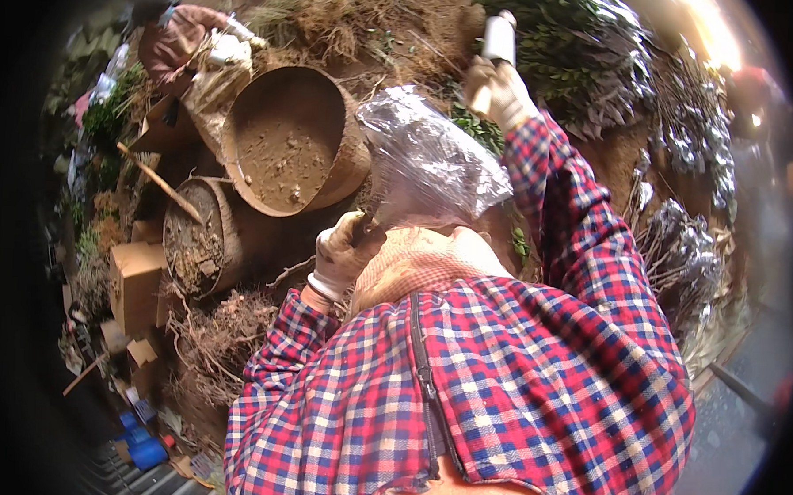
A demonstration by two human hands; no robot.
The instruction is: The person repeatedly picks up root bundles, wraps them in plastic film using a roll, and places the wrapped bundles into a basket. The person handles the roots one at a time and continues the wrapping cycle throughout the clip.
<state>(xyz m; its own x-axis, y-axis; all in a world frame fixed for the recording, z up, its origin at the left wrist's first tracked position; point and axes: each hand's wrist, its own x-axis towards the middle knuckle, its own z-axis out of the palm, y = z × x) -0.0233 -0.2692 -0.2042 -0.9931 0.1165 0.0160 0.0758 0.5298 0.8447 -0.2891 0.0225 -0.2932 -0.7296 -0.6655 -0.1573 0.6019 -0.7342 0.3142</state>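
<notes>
My right hand [502,91], in a white glove, is raised at the upper right and closed around a white roll of plastic film [501,40]. A pale core end sticks out below its fingers. Shiny clear plastic film [432,147] lies crumpled over the area between my two hands. My left hand [339,252], gloved too, is low near my chest with its fingers curled at the film's lower left end. What it grips there is dark and too hidden to name. Green leafy branches [555,55] are just beyond the roll.
A large tub [351,166] with muddy residue stands at the left, beside a smaller bucket [233,240] of soil with a wooden stick [160,182]. Bare roots [229,329], cardboard boxes [134,285] and foil-wrapped plants [680,233] lie around. Another person [179,48] bends at the upper left.
</notes>
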